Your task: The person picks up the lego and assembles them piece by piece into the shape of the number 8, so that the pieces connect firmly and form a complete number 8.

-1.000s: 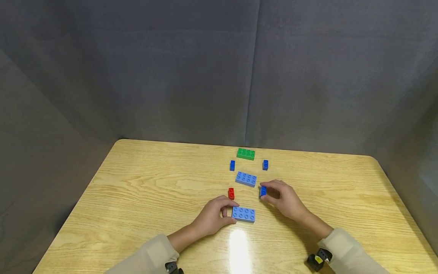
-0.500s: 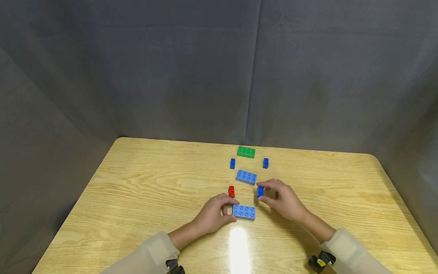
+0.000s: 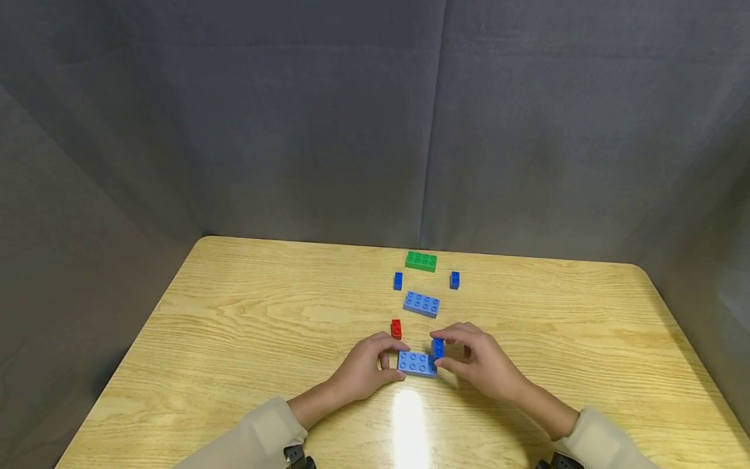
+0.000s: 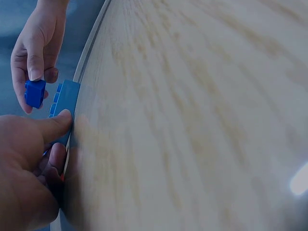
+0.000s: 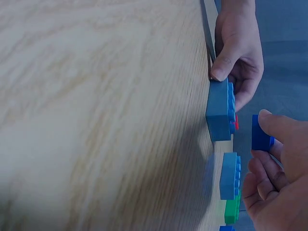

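Note:
My left hand [image 3: 364, 370] grips the left end of a light blue eight-stud toy brick [image 3: 413, 362] that lies on the table. Between thumb and fingers, my right hand [image 3: 487, 365] pinches a small dark blue two-stud brick [image 3: 438, 348]. In the head view that small brick overlaps the right end of the light blue one. Both wrist views show a gap: the dark blue brick [image 4: 35, 93] hangs above the studs of the light blue brick [image 5: 219, 113]. Just beyond the left fingers lies a red two-stud brick [image 3: 396, 329].
Farther back on the wooden table [image 3: 263, 312] lie a second light blue brick [image 3: 422, 304], two small dark blue bricks, one on the left [image 3: 398, 281] and one on the right [image 3: 454, 280], and a green brick [image 3: 421, 261] near the far edge. A grey curtain [image 3: 316, 130] stands behind.
My right hand has carried the small dark blue brick leftward and nearer, from beside the light blue brick to over its right end. The left hand keeps its hold in place.

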`<action>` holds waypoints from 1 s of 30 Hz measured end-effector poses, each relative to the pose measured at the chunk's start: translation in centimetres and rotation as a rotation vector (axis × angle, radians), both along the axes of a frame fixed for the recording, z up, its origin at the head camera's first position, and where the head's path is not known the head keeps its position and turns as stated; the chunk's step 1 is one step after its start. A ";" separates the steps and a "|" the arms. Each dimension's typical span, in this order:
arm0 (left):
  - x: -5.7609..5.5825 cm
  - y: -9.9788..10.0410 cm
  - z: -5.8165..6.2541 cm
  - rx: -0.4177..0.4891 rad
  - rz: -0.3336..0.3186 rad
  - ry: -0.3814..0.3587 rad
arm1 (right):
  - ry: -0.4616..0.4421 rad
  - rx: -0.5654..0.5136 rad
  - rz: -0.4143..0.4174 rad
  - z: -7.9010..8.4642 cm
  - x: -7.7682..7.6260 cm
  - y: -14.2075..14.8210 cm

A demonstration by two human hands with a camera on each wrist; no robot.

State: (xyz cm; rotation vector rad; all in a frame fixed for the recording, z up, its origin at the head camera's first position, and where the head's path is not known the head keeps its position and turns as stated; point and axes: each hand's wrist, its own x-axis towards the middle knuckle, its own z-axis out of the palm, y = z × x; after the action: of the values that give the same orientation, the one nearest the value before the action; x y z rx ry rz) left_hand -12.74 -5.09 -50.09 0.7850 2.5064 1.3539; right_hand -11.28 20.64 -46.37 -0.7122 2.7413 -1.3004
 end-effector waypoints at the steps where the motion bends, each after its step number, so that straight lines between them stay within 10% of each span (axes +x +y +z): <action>1: 0.0 0.0 0.0 0.004 -0.002 -0.001 | -0.008 0.004 0.000 0.0 0.1 -0.1; 30: 0.0 0.1 0.0 -0.017 0.014 -0.032 | -0.049 0.020 0.011 -1.6 0.9 -0.4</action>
State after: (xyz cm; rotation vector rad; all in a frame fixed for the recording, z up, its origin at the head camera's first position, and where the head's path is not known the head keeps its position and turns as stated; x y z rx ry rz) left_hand -12.75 -5.02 -50.09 0.7378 2.5007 1.3369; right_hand -10.42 20.23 -47.93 -0.6834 2.7046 -1.2686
